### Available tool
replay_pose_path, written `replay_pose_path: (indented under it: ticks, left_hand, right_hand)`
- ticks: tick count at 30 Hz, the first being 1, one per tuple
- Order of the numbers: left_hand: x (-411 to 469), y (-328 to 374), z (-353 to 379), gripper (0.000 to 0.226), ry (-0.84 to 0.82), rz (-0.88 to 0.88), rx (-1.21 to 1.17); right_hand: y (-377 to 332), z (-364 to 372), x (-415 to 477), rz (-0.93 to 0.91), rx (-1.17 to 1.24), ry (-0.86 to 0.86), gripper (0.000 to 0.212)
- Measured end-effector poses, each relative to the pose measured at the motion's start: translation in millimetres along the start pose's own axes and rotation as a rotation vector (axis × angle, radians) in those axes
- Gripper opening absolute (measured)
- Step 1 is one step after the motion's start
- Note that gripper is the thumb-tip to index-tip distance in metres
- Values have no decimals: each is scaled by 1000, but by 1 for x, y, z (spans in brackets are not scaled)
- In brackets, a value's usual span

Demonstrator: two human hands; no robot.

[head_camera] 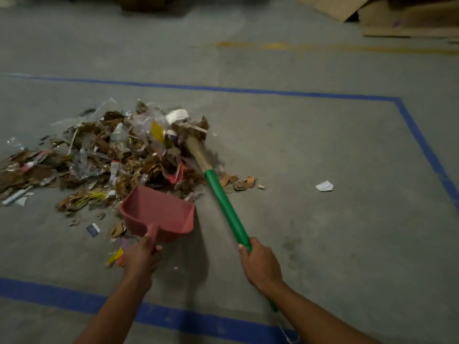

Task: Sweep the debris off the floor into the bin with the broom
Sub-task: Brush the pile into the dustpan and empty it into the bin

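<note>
A heap of debris (106, 155), made of cardboard scraps, clear plastic and paper, lies on the grey floor at centre left. My right hand (260, 264) grips the green handle of the broom (224, 204); its straw head is blurred and lies against the heap's right side. My left hand (140, 256) holds the handle of a pink dustpan (161, 214), whose open mouth faces the heap's near edge. No bin is in view.
Blue tape lines (248, 90) frame this patch of floor. Small cardboard bits (242, 183) and a white paper scrap (324, 186) lie right of the broom. Flattened cardboard sheets (397, 18) lie at the far right; a dark object sits at the top.
</note>
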State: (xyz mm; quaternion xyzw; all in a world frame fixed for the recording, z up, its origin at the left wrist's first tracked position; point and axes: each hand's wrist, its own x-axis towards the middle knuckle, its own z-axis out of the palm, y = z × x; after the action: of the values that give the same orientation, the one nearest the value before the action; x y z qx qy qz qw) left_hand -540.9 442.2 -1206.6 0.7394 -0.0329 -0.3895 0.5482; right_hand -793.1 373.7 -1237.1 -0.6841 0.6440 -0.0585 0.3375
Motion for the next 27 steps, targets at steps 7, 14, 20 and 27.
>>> replay_pose_path:
  ticks: [7, 14, 20, 27]
  left_hand:
    - [-5, 19, -17, 20, -40, 1, -68]
    - [2, 77, -40, 21, -3, 43, -13]
    - [2, 48, -69, 33, 24, 65, -10]
    - [21, 12, -86, 25, 52, -88, -78]
  right_hand:
    - [-43, -17, -13, -106, -40, 102, 39]
    - [-90, -38, -8, -1, 116, 222, 37]
    - [-65, -14, -9, 311, 265, 235, 40]
    - [-39, 37, -28, 324, 173, 106, 39]
